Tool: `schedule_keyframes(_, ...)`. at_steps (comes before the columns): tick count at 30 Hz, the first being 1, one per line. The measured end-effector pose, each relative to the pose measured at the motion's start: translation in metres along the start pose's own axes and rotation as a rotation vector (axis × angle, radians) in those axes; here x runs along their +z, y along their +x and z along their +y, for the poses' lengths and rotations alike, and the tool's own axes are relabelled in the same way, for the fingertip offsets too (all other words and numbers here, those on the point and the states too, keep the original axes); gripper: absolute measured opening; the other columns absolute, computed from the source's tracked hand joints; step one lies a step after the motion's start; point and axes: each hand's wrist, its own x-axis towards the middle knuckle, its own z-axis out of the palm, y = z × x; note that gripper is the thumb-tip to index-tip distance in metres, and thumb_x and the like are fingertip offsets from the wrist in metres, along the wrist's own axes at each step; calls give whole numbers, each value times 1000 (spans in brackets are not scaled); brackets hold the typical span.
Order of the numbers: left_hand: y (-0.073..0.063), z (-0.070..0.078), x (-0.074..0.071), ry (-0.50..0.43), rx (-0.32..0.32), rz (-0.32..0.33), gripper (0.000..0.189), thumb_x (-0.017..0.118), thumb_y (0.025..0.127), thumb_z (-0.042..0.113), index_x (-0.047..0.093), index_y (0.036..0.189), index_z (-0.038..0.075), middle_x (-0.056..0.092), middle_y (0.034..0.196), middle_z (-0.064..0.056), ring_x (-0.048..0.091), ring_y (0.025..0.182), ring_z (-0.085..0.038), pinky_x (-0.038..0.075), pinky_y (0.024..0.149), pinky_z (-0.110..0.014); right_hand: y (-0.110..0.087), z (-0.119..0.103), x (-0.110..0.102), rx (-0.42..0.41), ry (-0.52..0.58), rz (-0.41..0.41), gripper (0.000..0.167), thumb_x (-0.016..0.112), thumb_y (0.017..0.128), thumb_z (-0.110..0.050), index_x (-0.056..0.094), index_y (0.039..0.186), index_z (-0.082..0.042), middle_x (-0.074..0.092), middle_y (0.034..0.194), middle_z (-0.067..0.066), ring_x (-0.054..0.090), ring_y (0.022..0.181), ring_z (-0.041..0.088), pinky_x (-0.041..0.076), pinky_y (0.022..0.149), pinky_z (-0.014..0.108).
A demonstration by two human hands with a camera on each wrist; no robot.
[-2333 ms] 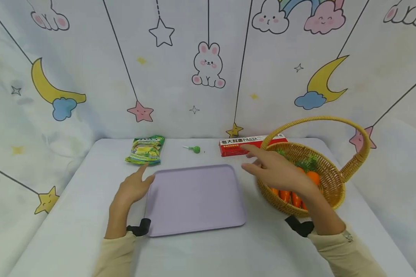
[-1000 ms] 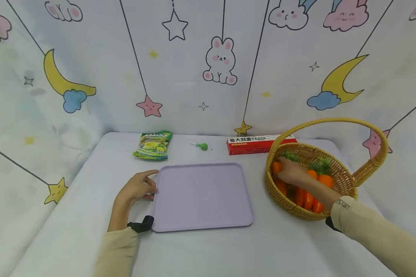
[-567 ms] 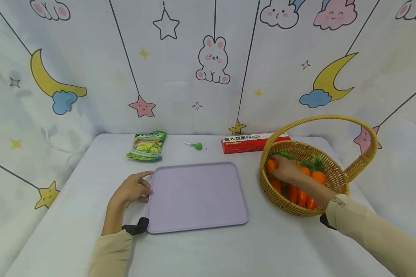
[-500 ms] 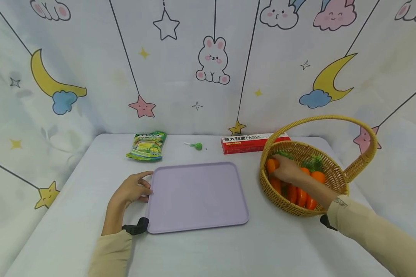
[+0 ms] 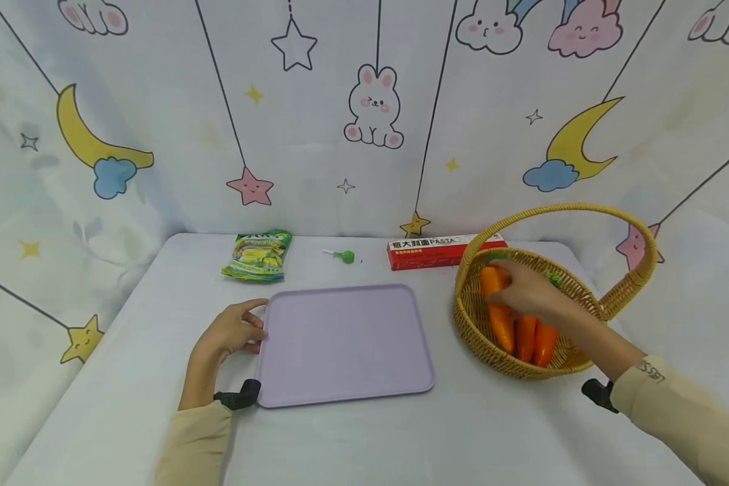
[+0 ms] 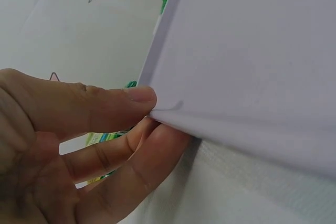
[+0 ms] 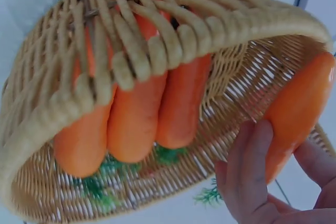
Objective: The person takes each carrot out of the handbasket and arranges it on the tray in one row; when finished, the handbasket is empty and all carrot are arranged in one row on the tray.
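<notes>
My left hand (image 5: pixel 231 331) pinches the left edge of a pale purple tray (image 5: pixel 346 344). In the left wrist view, the thumb lies on the tray's rim (image 6: pixel 160 61) and fingers (image 6: pixel 163 153) are underneath. My right hand (image 5: pixel 528 290) reaches into a wicker basket (image 5: pixel 492 358) at the right and grips an orange carrot (image 5: pixel 501 327) near its leafy end. The right wrist view has this carrot (image 7: pixel 302 108) between thumb and fingers, apart from three other carrots (image 7: pixel 134 119) lying side by side in the basket. Green leaves (image 7: pixel 210 195) show beyond the fingers.
A tall arched handle (image 5: pixel 634 270) rises over the basket. Along the table's back stand a green snack bag (image 5: pixel 257 256), a green lollipop (image 5: pixel 346 256) and a red pasta box (image 5: pixel 422 256), partly behind the basket. A patterned cloth (image 5: pixel 316 135) hangs behind the table.
My right hand first went down into the basket and took hold of a carrot; now it has risen slightly and shifted right with it. My left hand moved to the tray's edge and stays there.
</notes>
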Motion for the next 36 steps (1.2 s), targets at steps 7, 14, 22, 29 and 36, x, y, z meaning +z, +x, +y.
schedule_keyframes(7, -1, 1, -1, 4, 8, -2, 77, 69, 87, -12, 36, 155, -3, 55, 107, -21, 64, 80, -21, 63, 67, -35, -25, -9, -5, -48, -87, 4, 81, 70, 93, -17, 26, 157, 5, 39, 143, 35, 60, 104, 40, 63, 73, 41)
schedule_keyframes(14, -1, 1, 0, 22, 6, -2, 77, 70, 86, -12, 36, 155, -3, 55, 105, -20, 65, 78, -20, 62, 67, -34, -52, -24, 6, -76, -81, -1, 79, 73, 91, -18, 31, 156, 2, 50, 125, 27, 60, 95, 32, 62, 68, 37)
schedule_keyframes(22, -3, -2, -4, 28, -7, 12, 76, 69, 86, -12, 38, 154, -2, 56, 104, -18, 65, 77, -20, 62, 67, -33, -71, -47, 41, -145, -21, 42, 78, 76, 91, -20, 36, 156, -4, 51, 137, 27, 60, 102, 31, 59, 73, 37)
schedule_keyframes(29, -2, -3, -2, -2, -14, 29, 75, 68, 85, -13, 41, 153, -1, 56, 102, -17, 64, 76, -20, 62, 66, -33, -67, -75, 80, -145, 138, -14, 77, 75, 92, -16, 35, 157, -10, 53, 136, 23, 64, 92, 26, 62, 70, 35)
schedule_keyframes(36, 0, 2, 3, 12, -16, 40, 73, 68, 86, -12, 43, 153, 1, 57, 102, -17, 64, 75, -20, 62, 66, -32, -35, -104, 120, -127, 254, -59, 75, 75, 92, -11, 37, 157, -15, 50, 139, 22, 66, 91, 27, 63, 73, 37)
